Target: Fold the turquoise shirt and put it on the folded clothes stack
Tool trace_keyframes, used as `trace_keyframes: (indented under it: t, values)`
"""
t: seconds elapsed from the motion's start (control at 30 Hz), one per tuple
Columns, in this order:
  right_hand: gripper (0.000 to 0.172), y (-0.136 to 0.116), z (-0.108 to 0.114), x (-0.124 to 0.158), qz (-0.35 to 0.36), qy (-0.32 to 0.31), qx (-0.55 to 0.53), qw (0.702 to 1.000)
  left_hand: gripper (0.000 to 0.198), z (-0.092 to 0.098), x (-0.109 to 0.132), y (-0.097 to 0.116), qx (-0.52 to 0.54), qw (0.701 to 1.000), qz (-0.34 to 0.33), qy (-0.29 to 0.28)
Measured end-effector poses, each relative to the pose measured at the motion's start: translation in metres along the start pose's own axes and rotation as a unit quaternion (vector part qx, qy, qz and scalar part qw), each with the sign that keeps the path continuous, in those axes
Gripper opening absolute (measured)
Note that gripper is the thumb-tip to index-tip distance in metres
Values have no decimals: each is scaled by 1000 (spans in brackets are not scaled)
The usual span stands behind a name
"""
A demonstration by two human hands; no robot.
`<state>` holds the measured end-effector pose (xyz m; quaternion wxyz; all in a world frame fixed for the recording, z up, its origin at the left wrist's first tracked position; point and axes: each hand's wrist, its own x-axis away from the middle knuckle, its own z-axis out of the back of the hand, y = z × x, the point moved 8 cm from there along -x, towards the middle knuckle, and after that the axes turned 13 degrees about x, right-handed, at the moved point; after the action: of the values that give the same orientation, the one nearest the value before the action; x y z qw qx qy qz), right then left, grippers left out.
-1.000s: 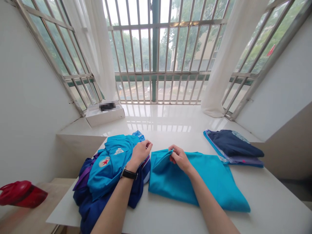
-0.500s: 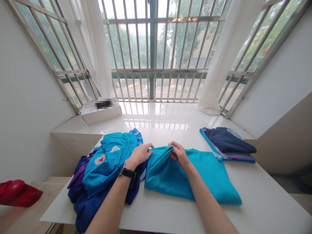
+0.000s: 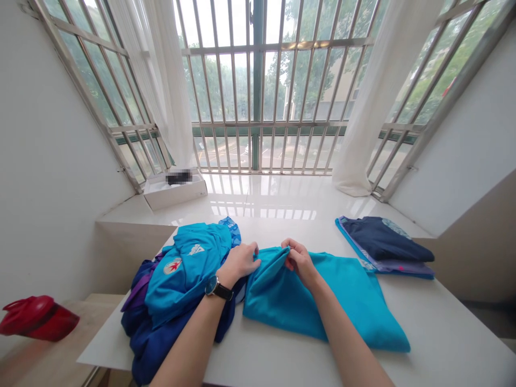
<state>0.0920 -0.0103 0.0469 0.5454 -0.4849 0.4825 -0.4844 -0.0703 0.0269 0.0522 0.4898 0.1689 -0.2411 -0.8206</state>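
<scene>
Both your hands are at a turquoise garment (image 3: pixel 326 303), which lies flattened on the white table (image 3: pixel 451 344) between a heap and a folded pile. Your right hand (image 3: pixel 300 263) has its fingers (image 3: pixel 291 247) curled over, pinching a gathered ridge of the fabric at the garment's top edge. Your left hand (image 3: pixel 238 263), with a black-strapped wristwatch (image 3: pixel 218 288) on its wrist, has its fingers (image 3: pixel 252 252) bent and close together at the other end of that ridge. This view does not settle whether they are pinching the cloth or only touching it.

To your right, the folded pile (image 3: pixel 382 244) sits neatly, a navy garment on top of a blue layer with purple trim. To your left, a loose heap of jerseys (image 3: pixel 177 285) remains unfolded, with a turquoise jersey bearing a red star badge (image 3: pixel 172 266) lying over dark blue cloth. So one pile looks finished, the turquoise piece is partly worked, and the heap is left.

Farther off, a white box (image 3: pixel 175 196) stands on the polished windowsill (image 3: pixel 262 196), and a red plastic object (image 3: pixel 38 318) rests on a wooden ledge (image 3: pixel 100 306) at your far left.
</scene>
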Motion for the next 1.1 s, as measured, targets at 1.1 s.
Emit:
trace_keyframes:
  t: [1.1]
  values:
    - [22, 21, -24, -12, -15, -28, 61, 998, 74, -13, 9, -2, 337, 922, 50, -187]
